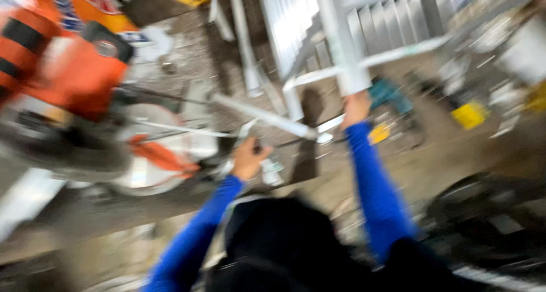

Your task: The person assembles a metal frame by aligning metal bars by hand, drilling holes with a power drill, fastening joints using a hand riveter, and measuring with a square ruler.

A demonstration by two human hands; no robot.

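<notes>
Right hand [355,107] grips a white bar [347,53] upright at the rack [392,19]; left hand [248,158] curls around a small dark object, blurred, beside the orange saw [85,81]. Littered floor [443,155] surrounds them.

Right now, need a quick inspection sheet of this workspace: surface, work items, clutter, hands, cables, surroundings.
Surface: gritty grey-brown concrete floor, blurred.
Job's things: white metal frame of bars; orange-bodied circular chop saw at left.
Clutter: teal power tool, yellow blocks, small scraps.
Grippers: right hand grips an upright white frame bar; left hand closed near a slanted white bar, contents too blurred to tell.
Cables: nothing seen.
Surroundings: stacked pale metal profiles beyond; dark shapes lower right, unclear.
</notes>
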